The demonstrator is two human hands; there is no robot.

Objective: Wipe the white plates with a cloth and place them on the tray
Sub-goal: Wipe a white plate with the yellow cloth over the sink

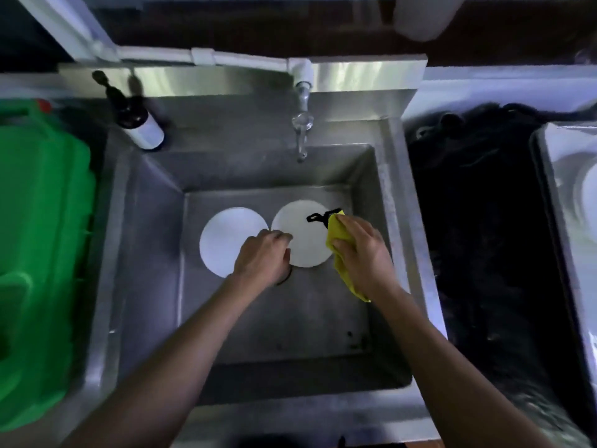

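Now, right hand (pixel 361 250) grips yellow cloth (pixel 336 236) at right plate's (pixel 303 236) right edge; left hand (pixel 265 253) fingers curl on its left rim, nearer sink's (pixel 155 253) middle.

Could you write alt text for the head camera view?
In a steel sink, the left hand grips a round white plate while the right hand presses a yellow cloth on it; another white plate lies alongside.

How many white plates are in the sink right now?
2. The left plate lies flat on the sink floor; the right plate is beside it, under both hands. Pale shapes at the far right edge might be more.
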